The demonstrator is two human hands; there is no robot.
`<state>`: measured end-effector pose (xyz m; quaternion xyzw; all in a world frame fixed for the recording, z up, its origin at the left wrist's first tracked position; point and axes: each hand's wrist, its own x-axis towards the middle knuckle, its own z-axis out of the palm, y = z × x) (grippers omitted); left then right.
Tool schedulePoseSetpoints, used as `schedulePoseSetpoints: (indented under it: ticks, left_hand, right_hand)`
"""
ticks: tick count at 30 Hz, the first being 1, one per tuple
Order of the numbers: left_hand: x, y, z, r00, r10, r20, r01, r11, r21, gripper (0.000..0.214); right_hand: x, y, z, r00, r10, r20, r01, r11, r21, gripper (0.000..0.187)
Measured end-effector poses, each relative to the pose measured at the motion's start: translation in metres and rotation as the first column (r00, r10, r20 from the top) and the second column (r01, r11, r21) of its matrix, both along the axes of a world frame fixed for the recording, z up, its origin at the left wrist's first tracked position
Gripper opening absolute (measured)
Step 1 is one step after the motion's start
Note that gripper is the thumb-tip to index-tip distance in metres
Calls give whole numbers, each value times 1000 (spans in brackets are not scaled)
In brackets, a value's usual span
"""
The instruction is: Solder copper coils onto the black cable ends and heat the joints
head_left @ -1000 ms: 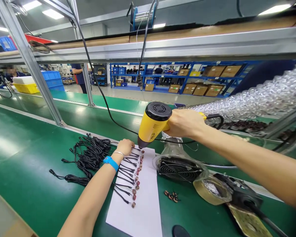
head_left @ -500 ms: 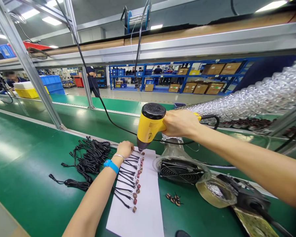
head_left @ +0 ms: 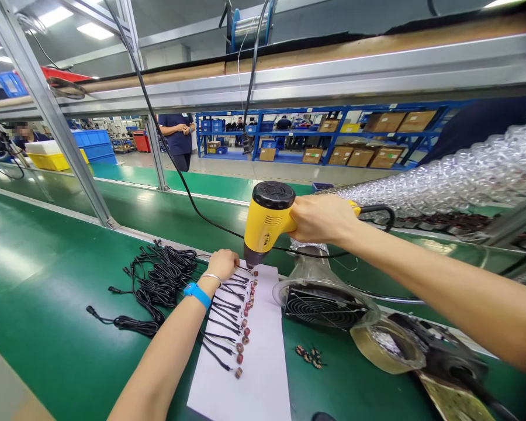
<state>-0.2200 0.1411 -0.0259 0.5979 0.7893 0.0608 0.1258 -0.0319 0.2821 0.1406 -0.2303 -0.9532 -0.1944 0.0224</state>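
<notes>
Wrapped around the handle of the yellow heat gun (head_left: 265, 225), our right hand (head_left: 319, 218) held it nose-down above the far end of the white sheet (head_left: 260, 386), the dark nozzle (head_left: 253, 257) just beside the topmost small coil (head_left: 255, 273). With our left hand (head_left: 223, 266) we pinched a black lead (head_left: 244, 268) near that nozzle, while the other leads (head_left: 219, 323) lay in a row down the paper, between a pile of black cables (head_left: 169, 272) and the caged fan (head_left: 319, 307).
</notes>
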Motion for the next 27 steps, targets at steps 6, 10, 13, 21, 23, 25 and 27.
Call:
schedulePoseSetpoints:
  ticks: [6,10,13,21,23,25,27]
  left_hand:
    - [2,1,2,1000,1,-11,-1,1000,-12,29]
    - [3,0,5,1000,1,-27,-2,1000,-21,30]
    - [1,-5,7,999,3,-38,-3,1000,-14,31]
    - [-6,-24,3,1000,11,-13,-12,999,-42,23]
    - [-4,-25,3,1000,13,-3,-13,999,-34,24]
    - [-2,-25,3,1000,11,6,-11,1000,-19,24]
    - [0,-26,5,1000,3,20,-3,1000,-6,24]
  right_hand:
    - [2,1,0,999,-8,31,7,1000,11,24]
    - [5,1,-1,999,-7,47,6,1000,15,24]
    - [7,1,0,999,-14,35,13,1000,17,25]
    - [6,-4,-1,999,-25,28,26,999,-29,25]
    - [4,-5,-2,999,-15,32,16,999,-32,26]
    - [3,-5,-3,999,-10,32,12,999,-44,27]
    - [3,-5,-3,1000,-3,24,4,999,-51,28]
